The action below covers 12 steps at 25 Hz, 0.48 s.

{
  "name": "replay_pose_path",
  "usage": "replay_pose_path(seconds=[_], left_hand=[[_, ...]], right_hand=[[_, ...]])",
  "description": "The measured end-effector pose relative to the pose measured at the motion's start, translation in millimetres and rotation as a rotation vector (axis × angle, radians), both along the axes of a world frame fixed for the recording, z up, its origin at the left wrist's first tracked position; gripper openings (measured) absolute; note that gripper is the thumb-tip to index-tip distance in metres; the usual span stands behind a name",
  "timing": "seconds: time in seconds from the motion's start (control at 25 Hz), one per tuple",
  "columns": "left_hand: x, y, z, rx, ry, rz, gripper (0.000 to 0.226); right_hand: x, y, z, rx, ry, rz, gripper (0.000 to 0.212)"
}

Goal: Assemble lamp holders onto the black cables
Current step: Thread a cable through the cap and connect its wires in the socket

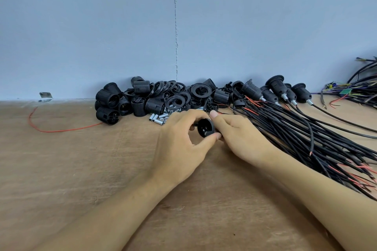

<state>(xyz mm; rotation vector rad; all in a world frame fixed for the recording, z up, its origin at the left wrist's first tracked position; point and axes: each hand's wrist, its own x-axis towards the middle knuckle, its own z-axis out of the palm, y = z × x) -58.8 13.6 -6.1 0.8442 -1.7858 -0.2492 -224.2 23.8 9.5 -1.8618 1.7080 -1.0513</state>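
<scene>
Plywood table, two bare forearms reaching in over its near edge.

Item in work, mid-table: black cap of a lamp holder, lifted just off the wood. Left hand curled round its left side, thumb below and fingers above. Right hand closed against its right side, thumb tip on top. Cable end inside the cap or not: cannot tell, hidden by the fingers.

Right of the hands: black cables, a thick loose bundle fanned toward the right edge, bare red-tipped ends showing, most with no holder.

Just beyond the hands: metal tubes, a small scatter.

Along the far edge, centre: loose holder parts, a heap of threaded bodies and rings against the wall.

Far edge, right of the heap: finished holders, a handful, each seated on a cable.

Far right corner: coloured wires, tangled.

Left side: red wire, stray; metal bracket at the far edge.

Progress, as judged: early; few done, one in hand, most of the bundle left.
</scene>
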Motion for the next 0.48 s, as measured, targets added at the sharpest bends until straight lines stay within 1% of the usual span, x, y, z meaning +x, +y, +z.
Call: replay_pose_path(seconds=[0.04,0.08,0.12,0.16,0.2,0.28,0.36,0.48], left_hand=[[0.7,-0.8,-0.3,0.005,0.009,0.0,0.031],[1.4,-1.2,-0.3,0.022,0.017,0.001,0.03],[2.1,-1.7,-0.1,0.05,0.02,0.003,0.031],[2.7,-2.1,-0.1,0.082,0.016,0.007,0.035],[3.1,-2.6,-0.5,0.11,0.009,0.009,0.039],[2.6,-3.6,-1.8,0.144,-0.006,0.013,0.042],[1.1,-4.9,-3.6,0.154,-0.019,0.021,0.037],[-0.1,-8.0,-6.1,0.165,-0.027,0.021,0.03]], right_hand=[[-1.4,0.6,-2.3,-0.06,0.158,-0.091,0.048],[-4.2,1.3,-2.1,-0.098,0.318,-0.184,0.039],[-10.1,0.9,0.7,-0.094,0.435,-0.269,0.025],[-17.7,-0.1,3.6,-0.062,0.513,-0.335,0.01],[-25.7,-1.4,5.6,-0.026,0.576,-0.391,0.011],[-40.1,-4.1,9.3,0.036,0.677,-0.495,0.026],[-45.0,-5.0,10.8,0.045,0.754,-0.589,0.031],[-43.8,-4.5,10.3,0.033,0.839,-0.637,0.036]])
